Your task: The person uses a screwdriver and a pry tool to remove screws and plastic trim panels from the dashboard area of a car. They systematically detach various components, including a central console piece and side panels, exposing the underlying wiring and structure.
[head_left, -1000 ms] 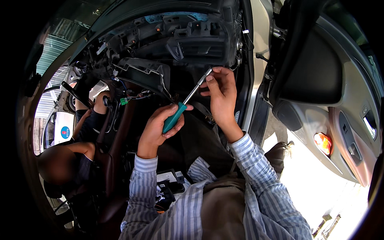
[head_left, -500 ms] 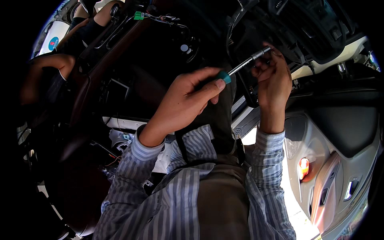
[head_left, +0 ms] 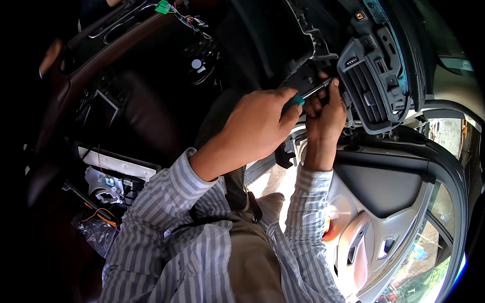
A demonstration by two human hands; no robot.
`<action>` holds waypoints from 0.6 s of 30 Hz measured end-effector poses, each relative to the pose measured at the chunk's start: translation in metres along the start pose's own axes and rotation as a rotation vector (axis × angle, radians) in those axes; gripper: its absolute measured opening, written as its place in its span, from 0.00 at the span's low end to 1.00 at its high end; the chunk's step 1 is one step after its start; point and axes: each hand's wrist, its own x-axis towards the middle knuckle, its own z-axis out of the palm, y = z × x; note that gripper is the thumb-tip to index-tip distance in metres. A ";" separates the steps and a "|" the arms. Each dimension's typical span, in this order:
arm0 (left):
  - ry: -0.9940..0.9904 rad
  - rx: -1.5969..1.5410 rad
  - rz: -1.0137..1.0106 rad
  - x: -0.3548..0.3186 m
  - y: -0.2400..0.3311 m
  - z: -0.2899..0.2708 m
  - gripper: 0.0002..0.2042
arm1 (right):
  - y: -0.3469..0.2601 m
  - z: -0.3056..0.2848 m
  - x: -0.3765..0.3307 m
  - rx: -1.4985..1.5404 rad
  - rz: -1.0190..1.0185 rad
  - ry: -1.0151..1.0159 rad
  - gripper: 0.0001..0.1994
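My left hand is closed around the teal handle of a nut driver. Its metal shaft points up and to the right. At the far end, the thumb and fingers of my right hand pinch the socket-like tip. Just right of that tip is a dark dashboard panel with an air vent. A dark opening edged by bare trim lies above my hands. Whether the tip touches anything beyond my fingers is hidden.
An open car door stands at the right. Loose wires with a green connector run at the upper left. A white-edged panel, a grey plastic part and orange wire lie at the lower left, beside a clear plastic bag.
The view has swung right, bringing the vent panel and door further in. Both hands, still on the nut driver, now sit closer together, with the shaft shorter in view and beside the vent.
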 end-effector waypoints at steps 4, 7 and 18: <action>0.057 0.232 0.107 -0.001 0.004 0.000 0.15 | 0.004 0.006 -0.004 0.067 0.021 -0.011 0.16; 0.011 0.455 0.143 0.002 0.013 -0.004 0.16 | 0.002 0.016 -0.019 0.027 0.098 -0.014 0.18; -0.272 -0.220 -0.123 0.021 0.010 -0.017 0.16 | 0.002 0.019 -0.020 0.092 0.149 0.003 0.18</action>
